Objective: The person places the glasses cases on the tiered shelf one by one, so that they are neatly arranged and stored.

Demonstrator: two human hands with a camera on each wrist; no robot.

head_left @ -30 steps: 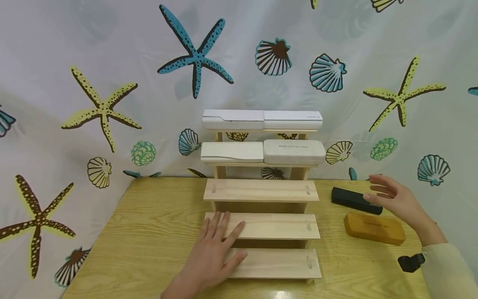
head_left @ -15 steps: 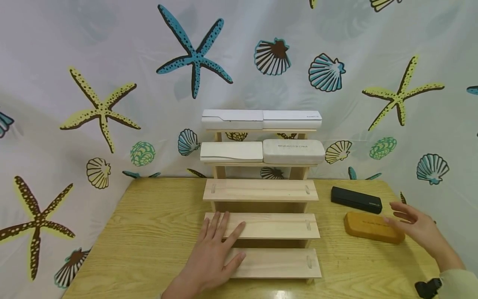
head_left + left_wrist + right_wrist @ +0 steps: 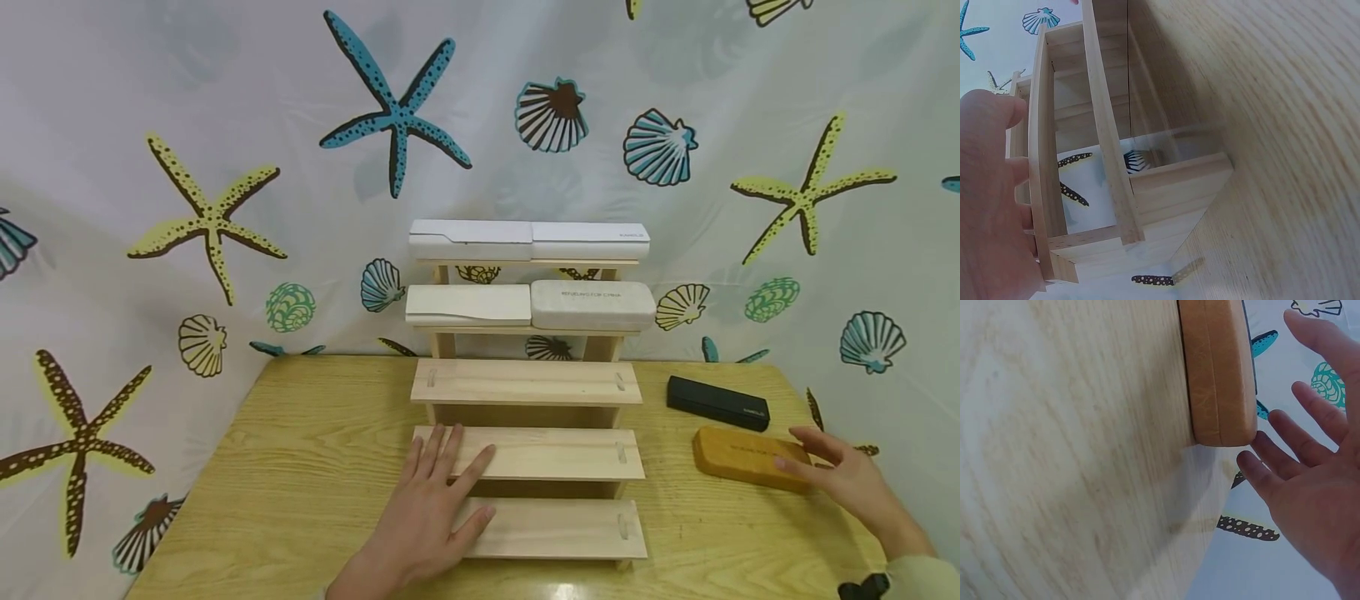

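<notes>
My left hand (image 3: 427, 508) rests palm down on the two lowest steps of a stepped wooden rack (image 3: 555, 454), its fingers straight and spread. In the left wrist view the hand (image 3: 991, 194) lies along the rack's edges (image 3: 1107, 137). At the right, my right hand (image 3: 855, 479) reaches to the right end of a mustard-tan glasses case (image 3: 750, 457) lying on the table. The right wrist view shows the fingers spread beside the end of the case (image 3: 1221, 375), not wrapped round it. Behind it lies a slim black case (image 3: 716, 402).
Two white cases, a left one (image 3: 468, 239) and a right one (image 3: 588, 242), fill the rack's top step. A cream case (image 3: 468, 304) and a pale grey case (image 3: 592, 304) sit one step below. The wood-grain table (image 3: 300, 467) meets a shell-patterned curtain (image 3: 225, 67).
My right hand has moved from above the black case to the right and down, to the right end of the tan case. My left hand has stayed in place on the rack.
</notes>
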